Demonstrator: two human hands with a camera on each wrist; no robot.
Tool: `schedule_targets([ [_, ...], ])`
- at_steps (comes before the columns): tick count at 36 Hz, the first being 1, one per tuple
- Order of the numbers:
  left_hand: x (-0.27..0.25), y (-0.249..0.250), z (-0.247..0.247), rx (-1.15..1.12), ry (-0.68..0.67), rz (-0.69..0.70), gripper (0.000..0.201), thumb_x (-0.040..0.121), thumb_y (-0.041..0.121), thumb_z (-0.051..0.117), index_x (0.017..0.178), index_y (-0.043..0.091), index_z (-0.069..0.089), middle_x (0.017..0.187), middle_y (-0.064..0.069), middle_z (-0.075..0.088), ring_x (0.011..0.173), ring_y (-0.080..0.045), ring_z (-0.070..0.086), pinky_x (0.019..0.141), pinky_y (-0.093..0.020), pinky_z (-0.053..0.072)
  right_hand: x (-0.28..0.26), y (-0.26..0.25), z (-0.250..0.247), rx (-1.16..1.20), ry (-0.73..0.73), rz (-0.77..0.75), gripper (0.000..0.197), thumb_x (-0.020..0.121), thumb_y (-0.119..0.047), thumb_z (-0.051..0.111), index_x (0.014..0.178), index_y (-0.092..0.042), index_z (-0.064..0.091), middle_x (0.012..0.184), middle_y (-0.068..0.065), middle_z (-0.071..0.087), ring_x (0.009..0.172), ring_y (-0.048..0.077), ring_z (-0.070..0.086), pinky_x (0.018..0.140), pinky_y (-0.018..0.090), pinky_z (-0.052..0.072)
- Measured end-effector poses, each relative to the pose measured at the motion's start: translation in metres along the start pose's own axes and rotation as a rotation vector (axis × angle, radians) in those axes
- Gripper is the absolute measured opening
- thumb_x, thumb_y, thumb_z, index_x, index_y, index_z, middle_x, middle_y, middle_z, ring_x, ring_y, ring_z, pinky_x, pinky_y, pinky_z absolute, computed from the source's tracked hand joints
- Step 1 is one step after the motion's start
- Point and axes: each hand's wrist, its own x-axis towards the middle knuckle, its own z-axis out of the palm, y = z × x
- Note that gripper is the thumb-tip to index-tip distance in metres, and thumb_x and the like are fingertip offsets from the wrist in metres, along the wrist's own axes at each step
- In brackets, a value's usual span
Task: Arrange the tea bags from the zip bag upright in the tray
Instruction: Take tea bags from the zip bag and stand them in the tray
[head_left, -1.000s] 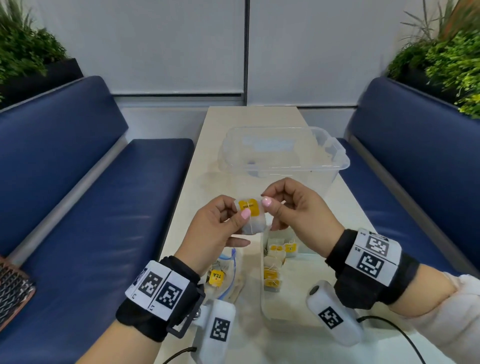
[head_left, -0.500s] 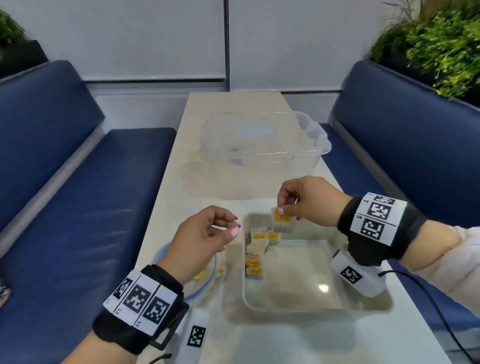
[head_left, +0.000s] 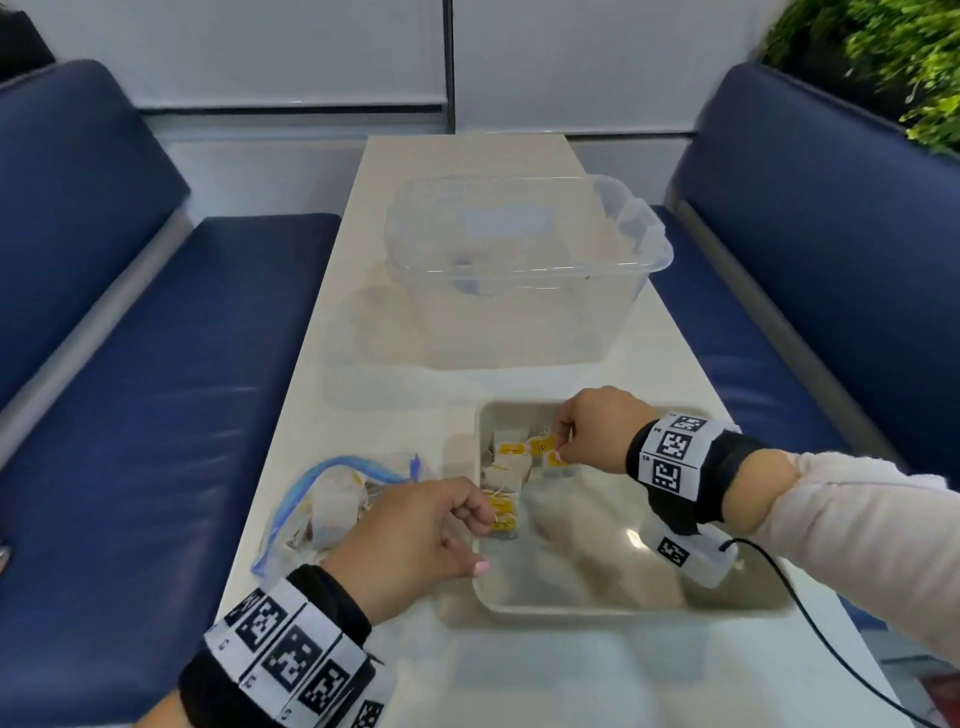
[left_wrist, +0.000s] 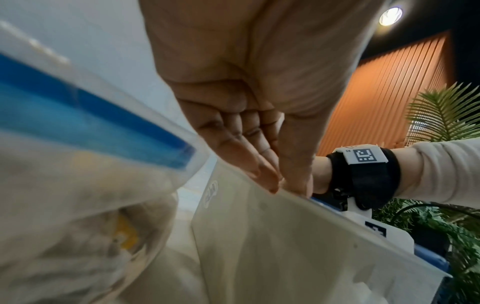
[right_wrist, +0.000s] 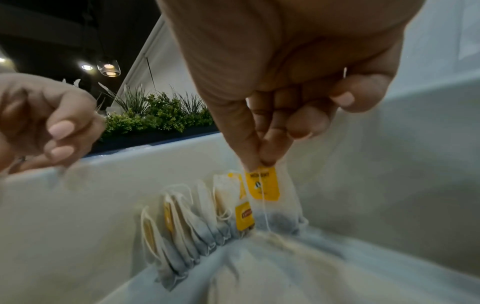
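A pale tray (head_left: 597, 605) lies near the table's front edge. A row of tea bags (head_left: 506, 478) with yellow tags stands upright along its left wall (right_wrist: 130, 185). My right hand (head_left: 556, 452) pinches the top of one more tea bag (right_wrist: 275, 205) between thumb and forefinger (right_wrist: 262, 162). This bag stands upright at the far end of the row (right_wrist: 194, 222), its bottom on the tray floor. My left hand (head_left: 480, 514) is at the tray's left rim, where its thumb and fingers (left_wrist: 280, 185) meet on the edge. The zip bag (head_left: 322, 509) with several tea bags lies left of the tray.
A clear plastic tub (head_left: 524, 270) stands on the table behind the tray. Blue benches (head_left: 156, 364) flank the narrow table. A black cable (head_left: 831, 649) trails from my right wrist across the table's right corner. Plants (head_left: 909, 62) sit at the far right.
My right hand has lowered the tea bag into the tray beside the row. My left hand has dropped from mid-air to the tray's left rim.
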Motion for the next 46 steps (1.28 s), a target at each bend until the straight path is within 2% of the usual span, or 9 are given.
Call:
schedule_targets([
  [6, 0.002, 0.0, 0.0, 0.041, -0.022, -0.009, 0.039, 0.069, 0.013, 0.081, 0.078, 0.041, 0.056, 0.091, 0.016, 0.066, 0.059, 0.001, 0.06, 0.065, -0.011, 0.047, 0.009, -0.003, 0.009, -0.034, 0.016, 0.035, 0.01, 0.081, -0.019, 0.053, 0.077, -0.023, 0.061, 0.084, 0.001, 0.065, 0.082, 0.023, 0.061, 0.062, 0.025, 0.043],
  [16, 0.003, 0.0, -0.002, 0.052, -0.048, -0.023, 0.036, 0.069, 0.015, 0.082, 0.078, 0.04, 0.058, 0.089, 0.017, 0.066, 0.057, 0.004, 0.057, 0.059, -0.004, 0.039, 0.016, -0.01, 0.017, 0.025, 0.077, 0.047, 0.025, 0.081, -0.024, 0.056, 0.059, -0.029, 0.047, 0.075, -0.008, 0.055, 0.075, 0.018, 0.053, 0.059, 0.022, 0.035],
  [23, 0.004, 0.001, -0.003, 0.06, -0.067, -0.025, 0.034, 0.07, 0.017, 0.081, 0.078, 0.04, 0.058, 0.089, 0.018, 0.066, 0.058, 0.003, 0.056, 0.06, -0.006, 0.041, 0.015, -0.014, 0.017, -0.022, 0.084, 0.044, 0.01, 0.083, -0.023, 0.054, 0.075, -0.029, 0.057, 0.087, -0.003, 0.065, 0.083, 0.022, 0.059, 0.065, 0.024, 0.04],
  [28, 0.004, 0.0, -0.002, 0.081, -0.075, -0.034, 0.032, 0.07, 0.019, 0.081, 0.078, 0.04, 0.057, 0.089, 0.019, 0.066, 0.059, 0.003, 0.058, 0.061, -0.006, 0.043, 0.014, -0.012, 0.016, -0.044, 0.083, 0.054, 0.011, 0.083, -0.021, 0.052, 0.077, -0.03, 0.055, 0.087, -0.002, 0.063, 0.079, 0.021, 0.054, 0.065, 0.024, 0.039],
  [32, 0.003, 0.0, 0.0, 0.079, -0.076, -0.038, 0.033, 0.07, 0.018, 0.081, 0.077, 0.04, 0.057, 0.089, 0.018, 0.066, 0.058, 0.004, 0.057, 0.059, -0.007, 0.042, 0.012, -0.01, 0.018, -0.03, 0.069, 0.061, 0.011, 0.083, -0.022, 0.053, 0.083, -0.029, 0.061, 0.092, -0.002, 0.066, 0.087, 0.022, 0.06, 0.067, 0.024, 0.041],
  [35, 0.003, 0.002, -0.002, 0.076, -0.085, -0.037, 0.034, 0.071, 0.017, 0.08, 0.078, 0.04, 0.057, 0.089, 0.018, 0.066, 0.058, 0.005, 0.057, 0.059, -0.006, 0.041, 0.015, -0.011, 0.018, -0.013, 0.059, 0.065, 0.009, 0.083, -0.023, 0.054, 0.078, -0.029, 0.058, 0.092, -0.002, 0.067, 0.086, 0.021, 0.06, 0.067, 0.024, 0.041],
  [37, -0.013, -0.001, -0.013, 0.056, -0.034, -0.04, 0.033, 0.071, 0.017, 0.08, 0.079, 0.039, 0.057, 0.088, 0.018, 0.065, 0.059, 0.006, 0.057, 0.059, -0.005, 0.041, 0.013, -0.03, 0.013, -0.008, 0.079, 0.024, 0.009, 0.082, -0.024, 0.055, 0.076, -0.03, 0.057, 0.091, -0.003, 0.067, 0.086, 0.021, 0.06, 0.066, 0.024, 0.041],
  [41, -0.013, -0.004, -0.02, -0.012, 0.01, -0.009, 0.028, 0.072, 0.018, 0.08, 0.079, 0.037, 0.061, 0.086, 0.013, 0.067, 0.06, 0.002, 0.058, 0.063, -0.009, 0.044, 0.013, -0.029, 0.011, -0.002, 0.067, 0.037, 0.009, 0.082, -0.022, 0.055, 0.078, -0.029, 0.059, 0.091, -0.004, 0.066, 0.085, 0.019, 0.058, 0.066, 0.023, 0.04],
  [46, -0.011, -0.005, -0.043, -0.05, 0.183, 0.014, 0.019, 0.077, 0.016, 0.076, 0.079, 0.031, 0.064, 0.085, 0.015, 0.068, 0.057, -0.003, 0.057, 0.061, -0.01, 0.044, 0.006, -0.016, 0.007, 0.015, 0.076, 0.061, 0.007, 0.081, -0.024, 0.058, 0.081, -0.028, 0.064, 0.088, -0.006, 0.066, 0.083, 0.017, 0.059, 0.065, 0.023, 0.041],
])
